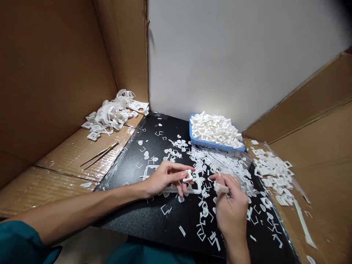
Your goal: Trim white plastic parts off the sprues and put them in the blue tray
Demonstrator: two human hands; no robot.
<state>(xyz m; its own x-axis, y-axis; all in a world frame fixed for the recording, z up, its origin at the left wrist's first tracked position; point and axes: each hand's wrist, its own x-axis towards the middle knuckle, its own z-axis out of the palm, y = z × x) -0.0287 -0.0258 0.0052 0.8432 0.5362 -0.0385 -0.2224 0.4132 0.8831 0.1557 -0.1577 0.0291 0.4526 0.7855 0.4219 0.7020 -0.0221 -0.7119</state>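
My left hand (172, 178) is pinching a small white plastic part (188, 176) between thumb and fingers, above the dark table. Beneath that hand lies a white frame with openings (150, 169), partly covered by the fingers. My right hand (230, 200) is a little to the right, apart from the part, with its fingers curled in. A pale white piece (221, 188) shows at its thumb; whether it is a wrap on the thumb or something held, I cannot tell. Thin white scraps (204, 209) are scattered around both hands.
Behind the hands, a blue tray (203, 143) is heaped with small white parts. Tweezers (100, 155) lie on cardboard at left, below a pile of white pieces (110, 113). More white parts (275, 174) are piled at right. Cardboard walls (55, 66) and a white panel (220, 55) enclose the table.
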